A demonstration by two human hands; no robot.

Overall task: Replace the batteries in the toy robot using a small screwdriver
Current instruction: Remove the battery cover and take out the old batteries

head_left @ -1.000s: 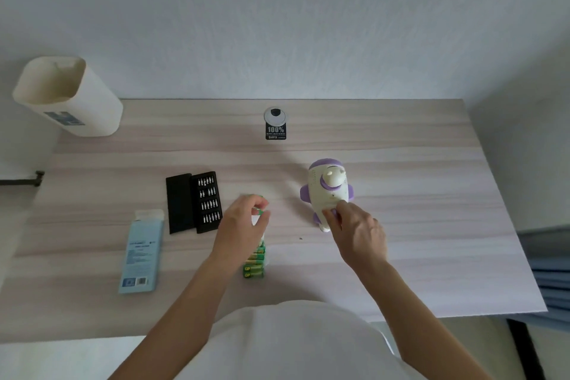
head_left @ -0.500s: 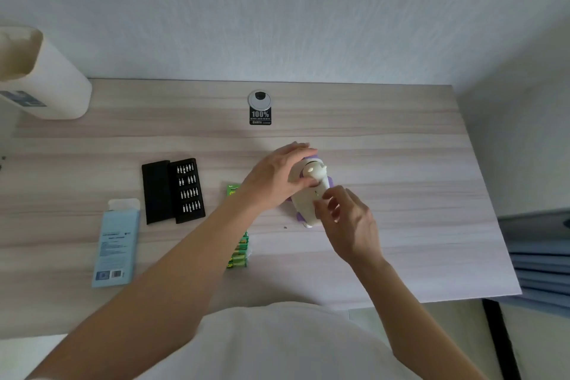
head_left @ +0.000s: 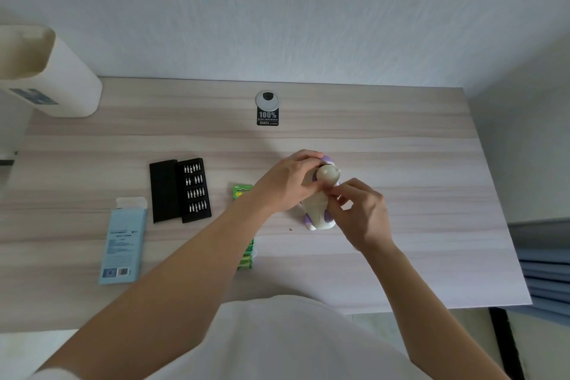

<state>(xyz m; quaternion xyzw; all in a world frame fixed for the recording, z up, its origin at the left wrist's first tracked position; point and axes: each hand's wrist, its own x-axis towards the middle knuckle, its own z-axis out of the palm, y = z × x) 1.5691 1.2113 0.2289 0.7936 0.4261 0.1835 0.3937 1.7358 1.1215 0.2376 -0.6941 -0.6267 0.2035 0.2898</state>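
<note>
We counted one bench [head_left: 401, 139], and everything the job needed lay on its near half, within arm's reach. One cream bin [head_left: 52, 77] stood at the far left corner, well apart from the work. One blue box [head_left: 123, 241] lay flat at the left with its flap open. Just right of it, one black bit case [head_left: 180, 190] lay opened into two halves, one bare and one holding four rows of bits. We judged it had been left open so a bit could be picked out. We saw no screwdriver in either hand.

Green batteries [head_left: 246, 257] showed on both sides of the left forearm. It hid the middle of them, so we could not count them or tell one pack from two.

One toy robot [head_left: 319, 210], cream and purple, stood on its feet right of centre. The left grip [head_left: 287, 185] curled round its head and shoulder, probably to steady it. The right grip [head_left: 361, 213] pinched thumb and forefinger at the body just below the head. We could not tell whether anything small sat between them.

One cable grommet [head_left: 267, 100] sat at the back with one black sticker [head_left: 267, 117] below it. One dark speck [head_left: 291, 229] lay just beside the toy's feet. It may have been a screw.
</note>
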